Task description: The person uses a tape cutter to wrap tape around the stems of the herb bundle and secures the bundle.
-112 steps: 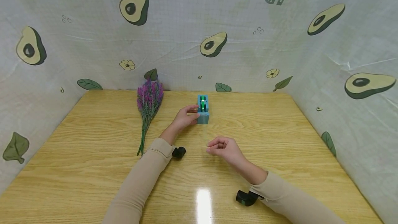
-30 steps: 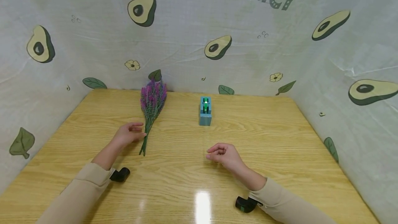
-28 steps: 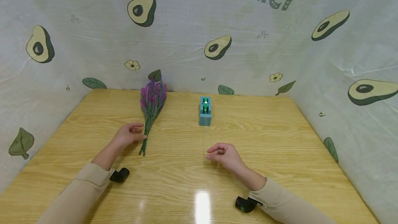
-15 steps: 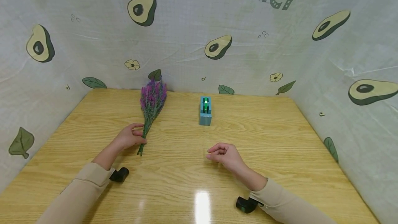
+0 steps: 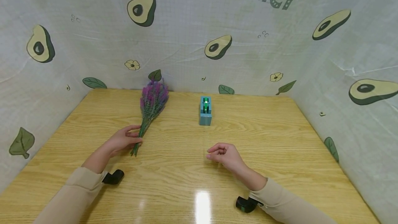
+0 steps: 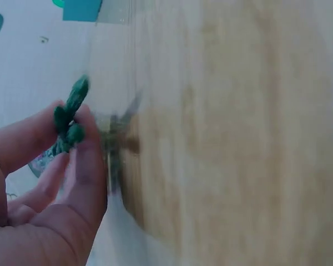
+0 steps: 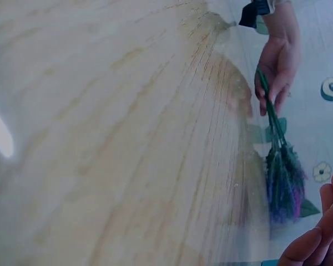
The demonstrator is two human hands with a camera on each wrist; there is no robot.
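Observation:
My left hand pinches the green stems of a bunch of purple artificial lavender between thumb and fingers, near the lower ends. In the left wrist view, the stem ends poke out past the fingertips, just over the table's reflection. The flower heads point to the back wall. My right hand hovers over the table's middle, thumb and index tips together on a barely visible strip of clear tape. Beyond it stands a blue tape dispenser with a green tape roll, touched by neither hand.
The glossy wooden table carries a bright light reflection near its front. A white cloth printed with avocados walls in the back and both sides. A black wrist camera sits under the left cuff, another camera under the right.
My left hand let go of the dispenser, moved left to the lavender and took its stems. The stem ends have since shifted left. My right hand has barely moved.

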